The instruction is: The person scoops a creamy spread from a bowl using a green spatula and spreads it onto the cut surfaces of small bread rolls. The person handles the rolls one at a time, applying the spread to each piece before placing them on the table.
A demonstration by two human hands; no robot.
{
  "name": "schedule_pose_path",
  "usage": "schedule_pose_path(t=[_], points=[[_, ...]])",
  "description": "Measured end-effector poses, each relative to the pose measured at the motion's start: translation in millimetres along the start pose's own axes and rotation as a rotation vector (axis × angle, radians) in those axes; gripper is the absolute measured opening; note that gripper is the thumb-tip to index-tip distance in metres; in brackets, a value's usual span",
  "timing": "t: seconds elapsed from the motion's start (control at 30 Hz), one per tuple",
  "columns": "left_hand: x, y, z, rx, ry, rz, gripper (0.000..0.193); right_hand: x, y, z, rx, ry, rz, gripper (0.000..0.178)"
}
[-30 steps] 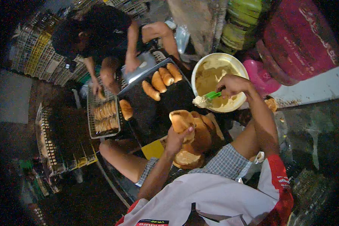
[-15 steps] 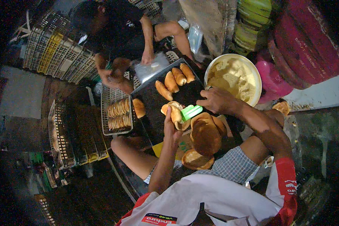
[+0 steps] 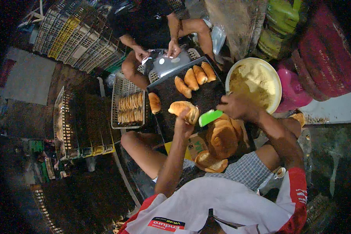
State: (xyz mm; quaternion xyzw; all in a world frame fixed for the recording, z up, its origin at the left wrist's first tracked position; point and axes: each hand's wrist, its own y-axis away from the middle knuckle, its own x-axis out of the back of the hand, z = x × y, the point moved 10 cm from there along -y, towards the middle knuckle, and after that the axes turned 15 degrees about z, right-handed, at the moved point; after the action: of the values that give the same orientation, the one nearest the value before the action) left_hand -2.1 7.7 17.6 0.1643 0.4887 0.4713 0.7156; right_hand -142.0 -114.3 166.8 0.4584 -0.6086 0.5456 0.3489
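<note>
My left hand grips a golden bread roll over the near part of a black tray; the roll's slit is partly hidden by my fingers. My right hand, slightly smeared by motion, is closed around a bright green spatula whose blade points toward the roll, a little apart from it. Below the spatula lies a pile of bread rolls. Another pale-sided roll sits nearer my lap. Several rolls stand in a row at the tray's far end, and a single roll rests by its left edge.
To the right of the tray stands a white tub of yellow crumbly filling. A plastic crate with rows of rolls stands left. Across from me, a person's hands hold a clear plastic bag. Stacked crates rise at far left.
The spatula has come away from the roll, and the roll has turned in my left hand, its slit less visible. The other person has lifted the plastic bag with both hands. My view has shifted slightly.
</note>
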Motion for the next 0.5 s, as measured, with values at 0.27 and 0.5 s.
schedule_pose_path(t=[0.27,0.5], points=[[52.0,-85.2,56.3,-0.765,-1.181,0.019,0.043,30.2,3.2,67.2,-0.360,-0.094,0.080,0.030],[41.8,-90.3,13.7,-0.984,-2.093,-0.050,0.040,24.1,19.7,87.4,-0.511,-0.092,-0.053,0.029]])
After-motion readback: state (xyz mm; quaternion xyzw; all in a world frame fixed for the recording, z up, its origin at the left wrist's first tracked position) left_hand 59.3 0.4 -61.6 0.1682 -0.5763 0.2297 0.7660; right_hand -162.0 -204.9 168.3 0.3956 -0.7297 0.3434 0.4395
